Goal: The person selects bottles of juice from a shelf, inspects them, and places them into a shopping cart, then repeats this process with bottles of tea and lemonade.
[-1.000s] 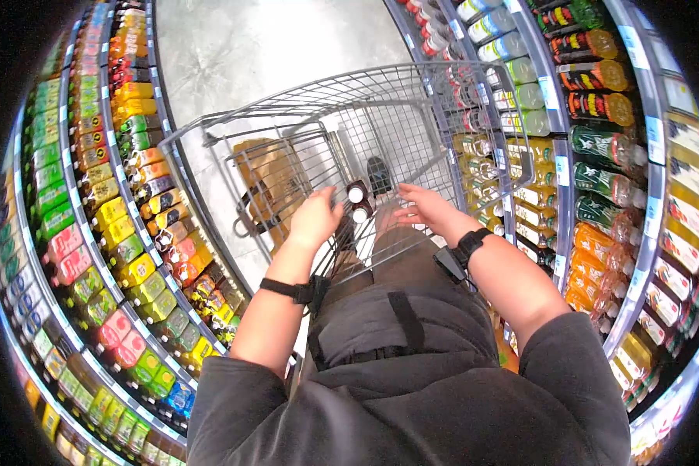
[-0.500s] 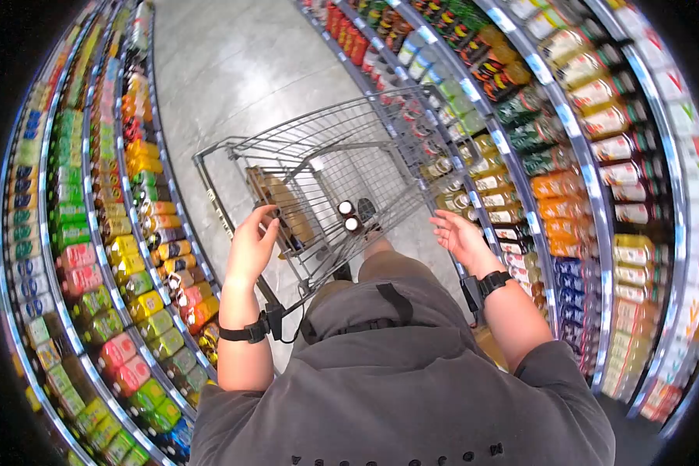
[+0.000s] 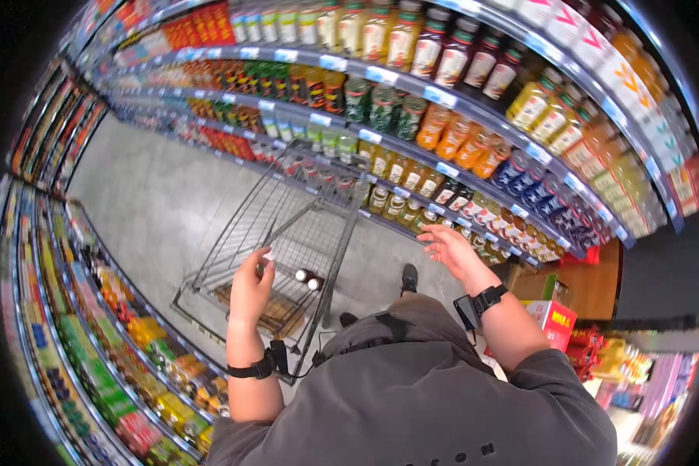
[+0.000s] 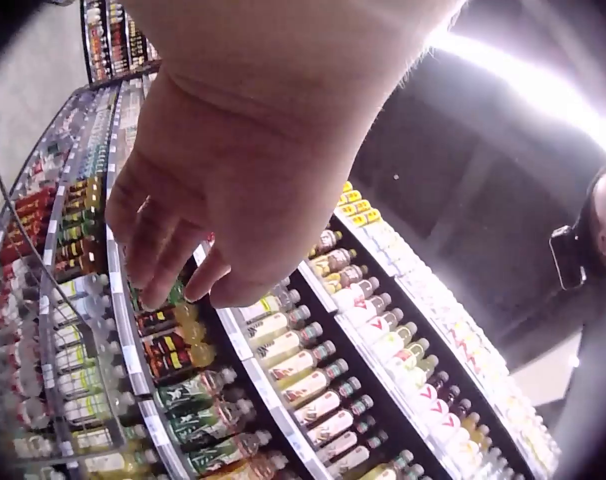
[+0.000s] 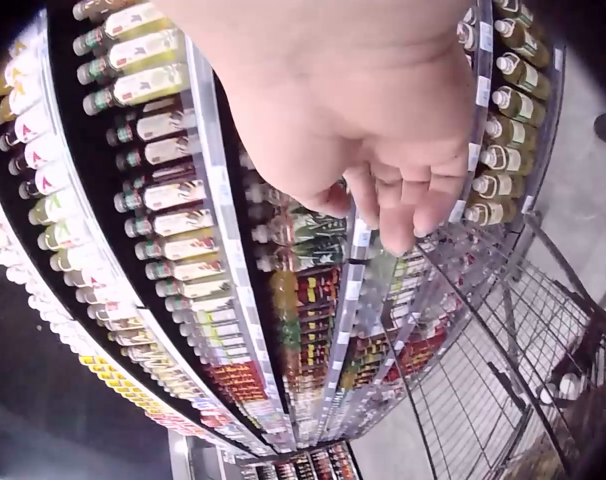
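Both hands are bare and hold nothing. In the head view my left hand [image 3: 252, 286] is raised with loosely bent fingers, overlapping the near part of a grey wire shopping cart [image 3: 307, 221]. Two dark bottles with white caps [image 3: 311, 280] lie in the cart, beside a flat brown cardboard piece [image 3: 278, 314]. My right hand [image 3: 452, 252] hangs in the air to the right of the cart, fingers relaxed, with the drink shelf beyond it. In the right wrist view its fingers bend loosely above the cart's wire rim [image 5: 483, 330].
Long shelves of bottled drinks [image 3: 443, 128] run across the front and right. Another drink shelf [image 3: 124, 357] lines the left side. Grey floor [image 3: 147, 175] stretches between them. A red and yellow carton [image 3: 550, 322] stands at the right, near a wooden panel [image 3: 590, 283].
The view has swung to the right, so the right-hand shelf now runs across the front. The cart has shifted left in view, and the hands have moved farther apart, still empty.
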Motion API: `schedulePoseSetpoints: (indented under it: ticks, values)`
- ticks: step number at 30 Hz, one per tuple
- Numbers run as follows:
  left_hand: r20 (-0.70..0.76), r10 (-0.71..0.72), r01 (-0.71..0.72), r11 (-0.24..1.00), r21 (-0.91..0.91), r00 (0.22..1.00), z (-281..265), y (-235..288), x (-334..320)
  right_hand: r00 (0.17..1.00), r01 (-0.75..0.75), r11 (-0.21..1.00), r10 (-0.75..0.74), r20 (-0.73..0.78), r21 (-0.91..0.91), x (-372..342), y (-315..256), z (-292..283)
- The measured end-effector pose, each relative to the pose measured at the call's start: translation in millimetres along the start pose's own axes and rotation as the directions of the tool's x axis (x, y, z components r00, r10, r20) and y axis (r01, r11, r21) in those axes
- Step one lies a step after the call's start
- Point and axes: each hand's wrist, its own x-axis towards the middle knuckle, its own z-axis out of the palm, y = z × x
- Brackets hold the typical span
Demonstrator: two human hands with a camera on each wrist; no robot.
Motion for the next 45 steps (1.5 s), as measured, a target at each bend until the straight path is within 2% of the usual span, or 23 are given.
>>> schedulePoseSetpoints:
  ticks: [2, 6, 8, 11, 16, 19, 23, 25, 30, 38, 42, 44, 45]
  values:
    - [0.033, 0.008, -0.007, 0.999, -0.04, 0.999, 10.1, 24.6, 15.0, 0.998, 0.055, 0.998, -0.054, -0.017, 0.02, -19.3, -10.3, -12.0]
    - [0.104, 0.119, -0.115, 0.993, -0.04, 0.987, 58.8, 60.5, 45.6, 0.992, 0.106, 0.994, -0.104, -0.073, 0.03, -49.0, -21.0, -51.9]
    - [0.163, 0.109, -0.1, 0.993, -0.059, 0.981, 91.3, 84.2, 57.6, 0.986, 0.112, 0.994, -0.112, -0.123, -0.01, -63.5, -28.1, -75.8]
    - [0.274, 0.224, -0.222, 0.974, -0.039, 0.935, 142.3, 130.7, 73.6, 0.971, 0.147, 0.989, -0.147, -0.191, -0.013, -90.3, -48.2, -111.9]
    - [0.342, 0.332, -0.329, 0.942, -0.067, 0.879, 212.1, 221.5, 96.0, 0.933, 0.26, 0.966, -0.248, -0.259, 0.011, -123.5, -71.6, -180.7]
    - [0.329, 0.396, -0.372, 0.918, -0.136, 0.857, 247.6, 263.5, 107.2, 0.931, 0.287, 0.958, -0.281, -0.232, -0.006, -134.2, -85.9, -220.5]
    - [0.361, 0.4, -0.389, 0.915, -0.106, 0.842, 285.4, 311.9, 112.9, 0.92, 0.339, 0.94, -0.337, -0.2, -0.025, -139.0, -106.7, -259.6]
    - [0.344, 0.442, -0.423, 0.896, -0.132, 0.828, 307.6, 318.4, 115.8, 0.92, 0.363, 0.929, -0.369, -0.13, -0.067, -137.0, -115.8, -273.3]
    - [0.334, 0.485, -0.471, 0.873, -0.13, 0.808, 330.1, 338.7, 118.5, 0.935, 0.349, 0.933, -0.354, -0.04, -0.093, -123.9, -138.8, -278.3]
    - [0.31, 0.484, -0.468, 0.874, -0.131, 0.818, 312.9, 383.9, 152.8, 0.88, 0.467, 0.868, -0.436, 0.188, -0.171, -94.0, -202.9, -244.4]
    - [0.221, 0.552, -0.516, 0.832, -0.202, 0.804, 312.4, 401.4, 183.8, 0.854, 0.514, 0.814, -0.453, 0.256, -0.272, -78.0, -236.8, -225.4]
    - [0.127, 0.639, -0.607, 0.764, -0.22, 0.759, 311.1, 419.3, 200.3, 0.845, 0.531, 0.787, -0.463, 0.267, -0.314, -69.9, -255.6, -215.8]
    - [0.109, 0.656, -0.618, 0.745, -0.25, 0.746, 311.6, 426.2, 210.2, 0.816, 0.578, 0.751, -0.519, 0.255, -0.32, -65.2, -264.4, -208.2]
